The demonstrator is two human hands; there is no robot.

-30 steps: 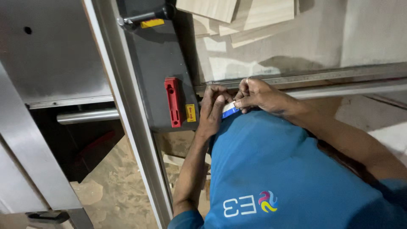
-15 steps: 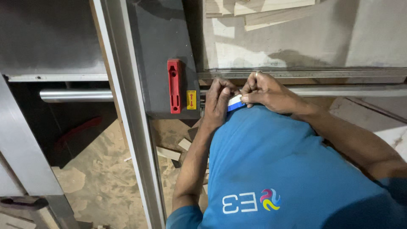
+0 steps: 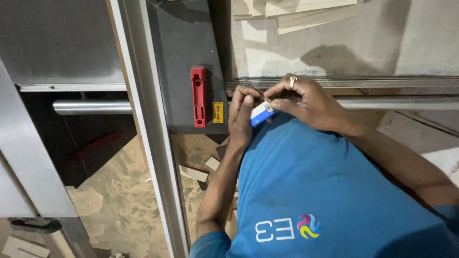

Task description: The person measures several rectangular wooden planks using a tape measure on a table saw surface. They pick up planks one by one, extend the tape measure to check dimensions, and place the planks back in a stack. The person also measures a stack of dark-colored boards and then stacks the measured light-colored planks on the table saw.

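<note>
Since a second ago your view has shifted left while both hands, left (image 3: 240, 117) and right (image 3: 306, 102), stay pinched together on the small blue-white object (image 3: 260, 114) at the rail (image 3: 392, 83), grip unchanged.

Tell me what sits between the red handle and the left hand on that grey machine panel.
In the head view, a small yellow label sits between the red handle and the left hand, on the grey panel.

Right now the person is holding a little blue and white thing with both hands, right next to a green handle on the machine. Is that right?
Not quite: the handle is red, not green. The head view shows it on the dark grey machine panel, left of the left hand. Both hands do hold the little blue and white thing, with the right hand on its other side.
</note>
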